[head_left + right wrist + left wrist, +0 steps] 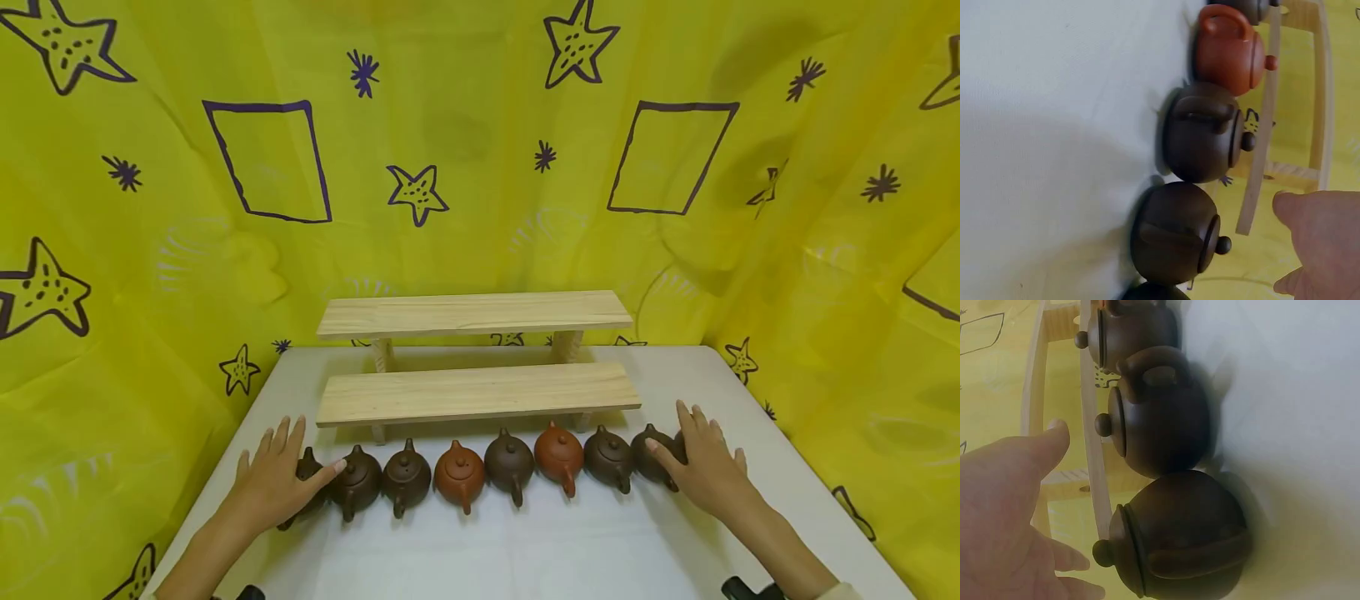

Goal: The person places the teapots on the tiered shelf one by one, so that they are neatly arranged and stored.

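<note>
A yellow patterned cloth [480, 108] stands behind the white-covered bench [525, 558], where a two-tier wooden stand [480, 393] is set up. The left hand [276, 483] and right hand [707, 471] hover around opposite ends of a row, fingers extended, thumbs apart, gripping nothing; whether either touches an end pot cannot be told. At least nine clay teapots line up on the bench before the lower tier: mostly dark-brown teapots [509, 465], plus two red-brown teapots [460, 477]. Lining up looks done; lifting looks not yet begun. Visible lid knobs [1103, 425] show lids in place.
</note>
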`<state>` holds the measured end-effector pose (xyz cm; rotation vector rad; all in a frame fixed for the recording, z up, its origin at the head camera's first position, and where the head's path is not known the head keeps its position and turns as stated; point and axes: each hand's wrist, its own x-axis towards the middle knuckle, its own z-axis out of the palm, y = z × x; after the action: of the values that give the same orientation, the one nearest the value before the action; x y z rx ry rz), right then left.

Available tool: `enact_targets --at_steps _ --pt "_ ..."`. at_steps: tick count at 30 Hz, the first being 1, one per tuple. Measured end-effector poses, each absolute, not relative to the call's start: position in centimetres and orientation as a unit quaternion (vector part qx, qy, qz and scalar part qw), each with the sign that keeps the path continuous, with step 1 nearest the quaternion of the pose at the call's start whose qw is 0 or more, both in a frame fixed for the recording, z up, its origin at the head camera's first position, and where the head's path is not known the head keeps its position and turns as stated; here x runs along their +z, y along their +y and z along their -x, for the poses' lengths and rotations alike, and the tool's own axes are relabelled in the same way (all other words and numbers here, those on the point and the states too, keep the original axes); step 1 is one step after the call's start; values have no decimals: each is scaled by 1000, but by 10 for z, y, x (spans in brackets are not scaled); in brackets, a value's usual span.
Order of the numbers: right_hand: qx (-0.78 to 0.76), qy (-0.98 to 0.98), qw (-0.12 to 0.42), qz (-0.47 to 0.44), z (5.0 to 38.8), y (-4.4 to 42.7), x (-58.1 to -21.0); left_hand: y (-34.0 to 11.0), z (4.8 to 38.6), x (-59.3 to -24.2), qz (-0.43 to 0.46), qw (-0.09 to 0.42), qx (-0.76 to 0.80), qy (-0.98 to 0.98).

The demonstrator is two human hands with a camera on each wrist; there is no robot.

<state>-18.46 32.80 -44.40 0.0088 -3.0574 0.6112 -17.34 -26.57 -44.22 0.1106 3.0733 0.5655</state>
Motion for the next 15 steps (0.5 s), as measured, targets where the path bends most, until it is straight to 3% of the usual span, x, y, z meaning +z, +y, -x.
enact_targets --at_steps 15 --pt "187 -981 20 39 178 370 -458 -260 218 -437 -66 -17 181 981"
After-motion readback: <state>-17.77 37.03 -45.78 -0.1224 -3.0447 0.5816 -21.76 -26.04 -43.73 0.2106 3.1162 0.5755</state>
